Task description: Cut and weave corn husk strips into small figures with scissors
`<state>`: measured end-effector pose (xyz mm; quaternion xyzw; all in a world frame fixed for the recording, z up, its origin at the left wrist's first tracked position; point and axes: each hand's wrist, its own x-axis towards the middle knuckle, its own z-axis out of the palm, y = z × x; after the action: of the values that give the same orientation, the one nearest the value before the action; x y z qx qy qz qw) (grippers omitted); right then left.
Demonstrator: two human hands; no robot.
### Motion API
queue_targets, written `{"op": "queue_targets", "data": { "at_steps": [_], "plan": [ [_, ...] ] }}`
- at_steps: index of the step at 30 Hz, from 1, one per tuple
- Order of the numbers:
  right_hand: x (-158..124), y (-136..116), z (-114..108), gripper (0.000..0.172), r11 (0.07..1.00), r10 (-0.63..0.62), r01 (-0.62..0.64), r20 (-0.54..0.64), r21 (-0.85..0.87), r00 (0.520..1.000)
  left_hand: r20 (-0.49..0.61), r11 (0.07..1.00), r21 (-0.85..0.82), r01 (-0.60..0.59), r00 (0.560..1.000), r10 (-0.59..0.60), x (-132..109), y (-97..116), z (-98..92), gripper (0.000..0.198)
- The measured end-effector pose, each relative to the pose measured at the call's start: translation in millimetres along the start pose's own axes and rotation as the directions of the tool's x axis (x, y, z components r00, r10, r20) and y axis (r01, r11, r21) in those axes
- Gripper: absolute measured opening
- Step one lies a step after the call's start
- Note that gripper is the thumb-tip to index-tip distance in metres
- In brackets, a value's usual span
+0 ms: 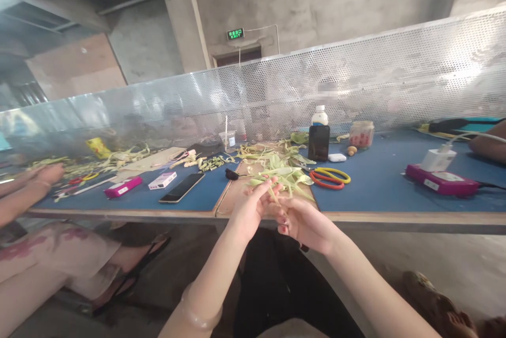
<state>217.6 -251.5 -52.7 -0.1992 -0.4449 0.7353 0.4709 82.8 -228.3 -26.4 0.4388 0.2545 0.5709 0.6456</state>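
Both hands meet just above the table's front edge, over a brown board (pixel 229 198). A thin strip of pale green husk (pixel 273 193) runs between the fingers of my left hand (pixel 253 206), which are closed on it. The curled fingers of my right hand (pixel 302 222) pinch the same strip from the other side, partly hiding its lower end. Just beyond lies a loose heap of pale green husks (pixel 288 166), looking like corn husk. Right of the heap rest scissors (pixel 330 177) with red and yellow handles.
A black phone (pixel 319 143) leans upright before a white bottle (pixel 320 115), near a white earbud case (pixel 337 157) and a jar (pixel 361 135). Leftward lie another phone (pixel 182 188), a small box (pixel 162 180) and a magenta power strip (pixel 123 186). A co-worker's hands (pixel 49 173) are at far left.
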Motion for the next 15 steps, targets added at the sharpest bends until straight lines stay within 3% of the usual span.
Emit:
{"op": "queue_targets", "data": {
  "at_steps": [2,6,8,12,15],
  "plan": [
    [-0.2,3.1,0.3,0.025,0.975,-0.089,0.071,-0.081,-0.211,0.993,-0.001,0.998,0.052,-0.03,1.0,0.03,0.3,-1.8,0.0,0.021],
    [2.2,9.5,1.4,0.028,0.745,-0.339,0.184,-0.126,-0.64,0.932,0.013,0.988,0.145,-0.049,0.999,0.048,1.5,-4.9,-0.6,0.025],
    [3.7,10.8,0.9,0.029,0.706,-0.346,0.198,-0.088,-0.68,0.934,0.017,0.986,0.16,-0.037,0.999,0.035,1.9,-5.3,-0.8,0.027],
    [3.5,10.8,-0.8,0.037,0.778,-0.219,0.141,-0.055,-0.612,0.974,0.015,0.987,0.143,-0.068,0.998,0.066,2.7,-4.4,-1.9,0.024],
    [2.0,10.8,-1.5,0.036,0.734,-0.264,0.154,-0.069,-0.661,0.962,0.027,0.989,0.13,-0.073,0.997,0.07,3.9,-4.4,-4.0,0.023]
  ]
}}
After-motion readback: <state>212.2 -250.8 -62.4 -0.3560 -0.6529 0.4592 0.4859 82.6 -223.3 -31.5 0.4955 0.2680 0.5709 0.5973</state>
